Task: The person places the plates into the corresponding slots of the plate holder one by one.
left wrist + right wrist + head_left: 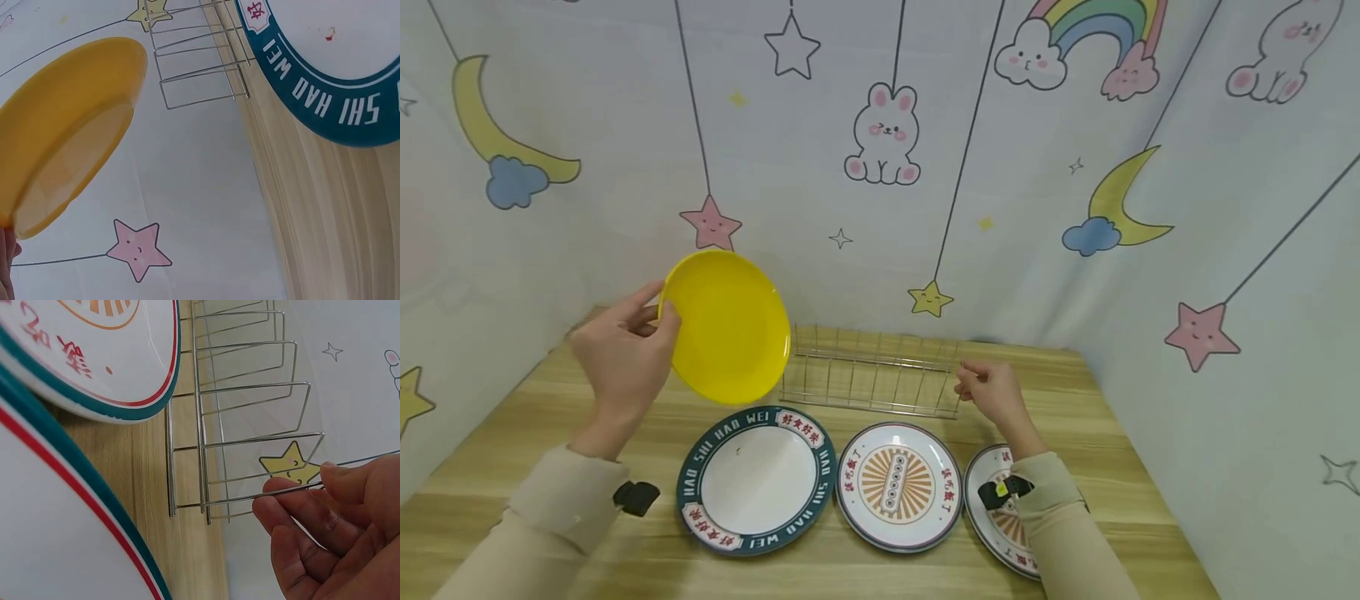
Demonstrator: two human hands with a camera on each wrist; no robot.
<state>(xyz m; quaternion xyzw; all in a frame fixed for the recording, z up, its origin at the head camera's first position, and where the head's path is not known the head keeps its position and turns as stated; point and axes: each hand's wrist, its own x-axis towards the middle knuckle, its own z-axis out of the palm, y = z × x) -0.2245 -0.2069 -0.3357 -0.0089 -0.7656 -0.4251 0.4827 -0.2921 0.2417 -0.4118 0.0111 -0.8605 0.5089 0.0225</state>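
Where the desk reaches its far side, the wire rack stands on it, a row of slim loops set from left to right, and it looks light enough to skid if knocked. On the rack's near side the big green-rimmed plate lies to the left, one sunburst plate in the middle, and another sunburst plate to the right, partly hidden by the right sleeve. The yellow plate is up off the desk, to the left of the rack, its face turned largely to the near side. To seat it well, it likely needs turning until its rim lines up with a gap between loops, then lowering slowly so the edge doesn't catch. The left hand grasps it by its left rim, thumb on the face, leaving the right edge free, which suits the job. The right hand is at the rack's right end, its fingers pinching the end loop; a gentle, steady hold should brace the rack without lifting it.
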